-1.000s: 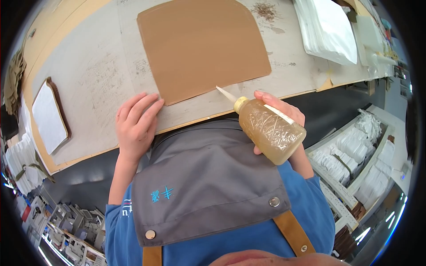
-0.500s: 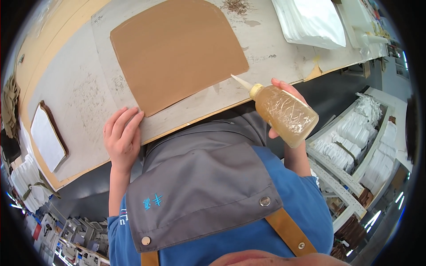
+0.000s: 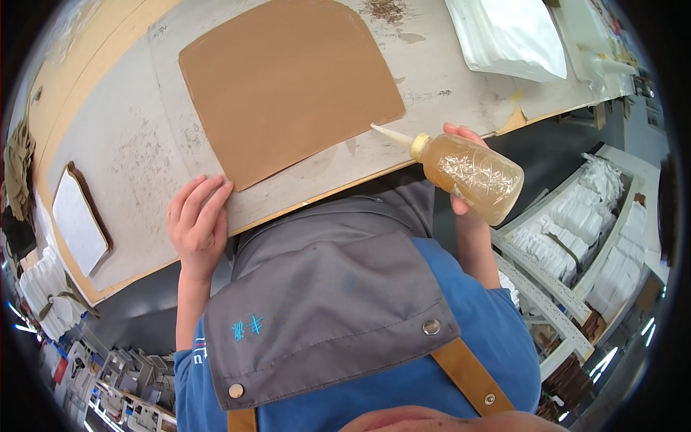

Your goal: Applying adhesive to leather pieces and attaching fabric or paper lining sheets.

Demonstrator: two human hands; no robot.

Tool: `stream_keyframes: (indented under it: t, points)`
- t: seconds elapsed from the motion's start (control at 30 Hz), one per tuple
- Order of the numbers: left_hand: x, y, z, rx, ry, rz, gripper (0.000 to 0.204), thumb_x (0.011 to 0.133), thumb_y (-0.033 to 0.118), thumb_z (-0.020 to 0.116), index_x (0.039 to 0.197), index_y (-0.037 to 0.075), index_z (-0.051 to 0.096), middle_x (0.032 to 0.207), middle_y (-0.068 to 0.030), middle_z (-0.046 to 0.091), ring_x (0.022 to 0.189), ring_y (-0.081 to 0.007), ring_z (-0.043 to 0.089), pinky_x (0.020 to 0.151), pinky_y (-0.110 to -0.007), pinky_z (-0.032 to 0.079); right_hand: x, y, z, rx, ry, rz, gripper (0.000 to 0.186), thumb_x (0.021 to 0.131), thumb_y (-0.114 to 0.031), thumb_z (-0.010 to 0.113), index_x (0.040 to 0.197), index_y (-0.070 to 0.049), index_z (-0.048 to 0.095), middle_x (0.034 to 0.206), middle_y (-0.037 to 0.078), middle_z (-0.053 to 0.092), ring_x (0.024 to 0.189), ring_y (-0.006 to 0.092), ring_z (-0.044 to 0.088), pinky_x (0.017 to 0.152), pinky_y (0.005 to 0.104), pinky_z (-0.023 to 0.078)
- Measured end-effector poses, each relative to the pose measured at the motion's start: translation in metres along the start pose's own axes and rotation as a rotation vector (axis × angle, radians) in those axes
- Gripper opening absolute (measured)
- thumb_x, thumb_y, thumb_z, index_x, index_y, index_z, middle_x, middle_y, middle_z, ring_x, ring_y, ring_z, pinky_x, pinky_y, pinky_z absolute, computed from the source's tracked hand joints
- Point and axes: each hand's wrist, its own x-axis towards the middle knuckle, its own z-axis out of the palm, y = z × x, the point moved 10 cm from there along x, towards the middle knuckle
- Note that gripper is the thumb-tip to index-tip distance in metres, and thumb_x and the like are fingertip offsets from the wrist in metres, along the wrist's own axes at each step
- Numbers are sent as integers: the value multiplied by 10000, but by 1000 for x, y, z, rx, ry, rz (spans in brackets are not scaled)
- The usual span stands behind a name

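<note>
A brown panel [image 3: 291, 93] with rounded upper corners lies flat on the marked grey worktop [image 3: 126, 165]. My left hand [image 3: 198, 219] is at its lower-left corner, fingers apart and slightly bent on the worktop's edge, holding nothing. My right hand [image 3: 463, 207], largely hidden behind a translucent bottle [image 3: 471, 176] of amber liquid, grips it on its side. The bottle's white nozzle [image 3: 392, 134] points left, its tip at the panel's lower edge near the right end.
A stack of white pieces [image 3: 507, 36] sits upper right; a white-topped brown stack [image 3: 78, 212] lies left. Bundled white pieces [image 3: 47, 291] hang lower left. A rack of white bundles [image 3: 579, 223] stands right, below the worktop; dark fabric pieces [image 3: 20, 173] are at far left.
My right hand has moved the nozzle rightward along the panel's lower edge, mostly during the first half second. My left hand stays at the corner. The whole view has shifted slightly.
</note>
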Motion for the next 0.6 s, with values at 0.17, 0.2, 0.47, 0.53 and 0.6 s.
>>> stream_keyframes:
  t: [0.17,0.2,0.47,0.53,0.6]
  points:
    - [1,1,1,-19,-22,-11,327,802,-69,672,1078,86,755,1133,-58,727,1123,-290,662,965,-392,503,-1,11,28,143,-52,57,1224,569,-649,910,1451,59,444,1414,221,564,1325,297,552,1085,423,482]
    - [1,0,0,-17,-22,-14,327,802,-69,672,1078,86,755,1133,-58,727,1123,-290,662,965,-392,503,-1,10,35,196,-73,51,1192,569,-614,934,1439,53,466,1405,202,572,1299,276,568,1067,404,492]
    - [1,0,-1,-21,-15,-6,330,795,-57,678,1074,100,759,1130,-41,725,1118,-280,662,944,-384,504,0,-1,83,201,-347,-82,1157,554,-556,974,1439,7,484,1406,177,585,1272,261,585,1058,395,491]
    - [0,-1,-1,-17,-16,-2,330,795,-57,678,1074,101,759,1132,-41,723,1120,-280,660,942,-385,504,-1,-1,89,198,-357,-61,1142,560,-530,982,1437,9,488,1404,169,590,1267,253,589,1058,391,490]
    - [0,0,0,-16,-16,9,330,796,-56,678,1074,102,759,1134,-41,722,1122,-280,659,941,-387,505,-2,-2,97,232,-376,2,1100,572,-455,1002,1433,11,500,1395,146,604,1262,232,595,1069,388,485]
